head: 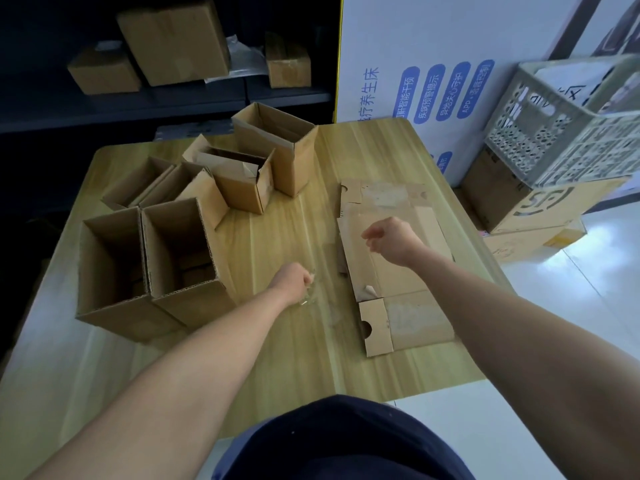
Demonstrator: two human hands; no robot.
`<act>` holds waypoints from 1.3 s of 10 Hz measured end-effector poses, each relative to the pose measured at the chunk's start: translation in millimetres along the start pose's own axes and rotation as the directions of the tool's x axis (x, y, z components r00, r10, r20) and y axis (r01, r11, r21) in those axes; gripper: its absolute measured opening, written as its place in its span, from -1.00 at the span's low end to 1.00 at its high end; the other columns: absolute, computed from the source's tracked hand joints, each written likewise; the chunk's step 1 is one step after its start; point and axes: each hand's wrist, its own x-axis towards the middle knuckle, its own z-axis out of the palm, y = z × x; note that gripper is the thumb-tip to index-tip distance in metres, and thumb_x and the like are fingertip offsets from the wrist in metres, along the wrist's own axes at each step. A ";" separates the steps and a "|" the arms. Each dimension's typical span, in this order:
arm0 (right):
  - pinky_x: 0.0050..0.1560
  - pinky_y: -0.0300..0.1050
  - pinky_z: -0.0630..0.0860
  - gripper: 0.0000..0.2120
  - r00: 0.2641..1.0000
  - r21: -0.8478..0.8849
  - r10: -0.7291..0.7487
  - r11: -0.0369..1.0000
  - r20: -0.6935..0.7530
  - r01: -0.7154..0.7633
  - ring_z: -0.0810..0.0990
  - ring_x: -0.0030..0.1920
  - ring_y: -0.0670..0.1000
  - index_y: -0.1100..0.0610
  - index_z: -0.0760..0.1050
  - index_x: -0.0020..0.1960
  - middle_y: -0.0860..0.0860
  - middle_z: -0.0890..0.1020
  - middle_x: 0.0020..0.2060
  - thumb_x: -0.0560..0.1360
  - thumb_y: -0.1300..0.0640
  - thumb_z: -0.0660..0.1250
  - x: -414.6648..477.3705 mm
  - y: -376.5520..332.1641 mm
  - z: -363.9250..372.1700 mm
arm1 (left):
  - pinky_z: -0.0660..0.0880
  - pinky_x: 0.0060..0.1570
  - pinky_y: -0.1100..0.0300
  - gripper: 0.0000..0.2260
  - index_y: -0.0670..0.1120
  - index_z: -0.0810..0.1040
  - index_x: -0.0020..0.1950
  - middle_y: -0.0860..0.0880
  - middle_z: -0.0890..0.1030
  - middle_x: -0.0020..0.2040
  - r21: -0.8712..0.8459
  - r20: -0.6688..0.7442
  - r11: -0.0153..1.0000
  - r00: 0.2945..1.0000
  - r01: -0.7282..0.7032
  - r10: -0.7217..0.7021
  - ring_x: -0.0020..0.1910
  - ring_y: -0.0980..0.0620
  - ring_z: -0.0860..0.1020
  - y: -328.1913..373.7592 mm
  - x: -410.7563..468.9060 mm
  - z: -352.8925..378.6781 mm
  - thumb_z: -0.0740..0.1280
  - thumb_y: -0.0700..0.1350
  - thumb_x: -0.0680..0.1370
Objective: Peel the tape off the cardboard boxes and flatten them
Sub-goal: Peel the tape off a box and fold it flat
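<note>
Left hand clenched in a fist low over the bench, gripping a wad of clear tape that trails off its right side. Right hand loosely curled above the flattened box, fingers half closed on nothing that can be made out; possibly a thin strand of tape, cannot tell.

Flattened box lying directly under the right hand, flat on the bench, pale torn patches marking where tape came off. A small peeled curl near the edge closest to the left hand, just short of the right wrist.

To the left of the left hand, two open boxes standing side by side, touching. Beyond both hands, a cluster of smaller open boxes, mostly upright, flaps loose.

Judged handling: cardboard light and fairly stiff, folding readily along creases but tearing its top paper layer if tape is yanked. Tape thin, clingy, prone to sticking to skin and itself; best balled up and dropped aside. For the next upright box, a pinch at a lifted tape end, pulled low and slow along the seam, then a press on opposite corners to collapse it.
</note>
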 end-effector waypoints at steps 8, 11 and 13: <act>0.17 -0.02 0.44 -0.50 0.836 -0.012 0.533 0.844 0.127 -0.536 0.49 0.24 0.21 0.32 0.44 0.29 0.22 0.52 0.22 0.45 0.08 0.42 -20.1 130.1 -31.6 | 0.39 0.03 0.15 -0.62 -0.23 0.40 0.30 -0.16 0.52 0.23 -0.412 0.202 0.870 0.959 0.269 -0.201 0.07 -0.10 0.50 95.8 25.1 41.5 0.36 -0.16 0.53; 0.16 0.08 0.50 -0.34 0.823 0.040 0.566 0.822 0.039 -0.568 0.53 0.13 0.17 0.19 0.26 0.33 0.14 0.52 0.12 0.35 0.06 0.49 14.7 132.9 -44.6 | 0.31 0.38 -0.01 -0.23 -0.05 -0.01 0.56 -0.09 0.23 0.51 -0.575 0.084 0.784 0.970 0.234 -0.228 0.41 -0.10 0.31 110.8 61.3 36.5 0.37 -0.27 0.49; 0.04 0.01 0.50 -0.45 0.907 0.123 0.420 0.902 -0.018 -0.415 0.52 0.14 0.17 0.20 0.29 0.33 0.14 0.52 0.14 0.43 0.08 0.39 59.1 113.8 -64.3 | 0.27 0.37 0.11 -0.32 -0.14 0.04 0.55 -0.10 0.26 0.49 -0.569 0.027 0.788 0.962 0.237 -0.270 0.42 -0.09 0.31 115.9 98.0 5.6 0.34 -0.10 0.54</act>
